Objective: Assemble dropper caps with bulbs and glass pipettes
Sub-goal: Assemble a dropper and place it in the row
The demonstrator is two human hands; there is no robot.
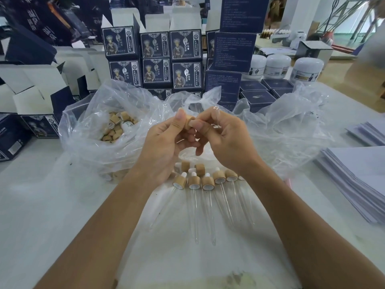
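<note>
Between my two hands, raised above the counter (52,205), sat one bamboo cap (190,121). My left hand (166,147) pinched it, thumb tip on the far side and curled fingers beneath. My right hand (225,138) had its grip clamped on a glass pipette (216,109), whose open rim stuck up just past the fingers; the forefinger pressed against the cap's face. Below both grips, a row of finished droppers (200,182) lay on the counter, caps away from me, white bulbs showing, glass stems pointing toward me. Left of my left hand, a clear plastic bag (89,126) held loose bamboo caps. Beyond it stood stacked dark blue boxes (154,59). Right of my right hand lay piles of white sheets (358,180).
</note>
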